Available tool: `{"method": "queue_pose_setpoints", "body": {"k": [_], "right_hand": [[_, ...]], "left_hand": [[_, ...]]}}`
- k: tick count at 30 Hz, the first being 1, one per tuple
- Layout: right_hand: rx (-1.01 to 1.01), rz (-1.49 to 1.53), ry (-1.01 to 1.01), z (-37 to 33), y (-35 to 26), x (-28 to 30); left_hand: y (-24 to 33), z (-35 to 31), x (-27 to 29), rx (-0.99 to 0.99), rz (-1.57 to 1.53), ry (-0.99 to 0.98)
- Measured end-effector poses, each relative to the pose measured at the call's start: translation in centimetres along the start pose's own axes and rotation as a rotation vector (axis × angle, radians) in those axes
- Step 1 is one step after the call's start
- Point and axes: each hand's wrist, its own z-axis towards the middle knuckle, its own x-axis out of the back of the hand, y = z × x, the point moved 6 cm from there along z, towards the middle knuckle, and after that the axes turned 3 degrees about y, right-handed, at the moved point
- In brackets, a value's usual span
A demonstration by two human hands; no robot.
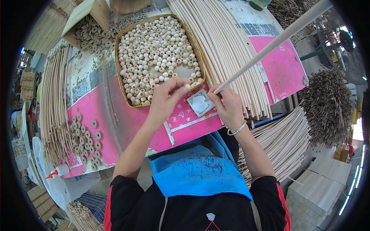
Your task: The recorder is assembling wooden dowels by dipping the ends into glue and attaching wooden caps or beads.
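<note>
My left hand [166, 95] pinches a small round wooden bead [187, 87] between thumb and fingertips, over the near right corner of a tray. That tray [116, 67] has a yellowish rim and is filled with many similar pale beads [154, 42], each with a hole. My right hand [229, 107] is closed around the lower end of a long pale wooden dowel [269, 51], which slants up to the far right. Between the hands lies a small square dish [200, 102] with something white in it. The dowel's tip is hidden by my right fingers.
Rows of dowels [225, 50] lie on the pink-covered table [281, 69] right of the tray. At left are wooden discs [87, 142], more sticks [54, 104] and a glue bottle [59, 170]. An open wooden box [86, 19] with discs stands at the back. A fan [348, 50] stands far right.
</note>
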Motion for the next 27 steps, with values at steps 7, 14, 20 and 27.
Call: {"method": "queue_pose_setpoints", "body": {"k": [7,14,20,27], "right_hand": [[0.031,0.003,0.005,-0.3,0.2,-0.7],[-0.009,0.114,0.121,-0.6,0.8,1.1],[-0.102,0.359,0.2,-1.7,1.3,2.4],[-0.092,0.507,0.211,-2.3,-0.2,2.9]], "left_hand": [[-1.1,-4.9,-1.9,0.003,-0.221,0.045],[-3.4,-5.6,-2.7,0.123,-0.229,0.077],[-3.4,-5.1,-4.0,0.1,-0.197,0.106],[-2.5,-4.8,-4.5,0.162,-0.254,0.109]]}}
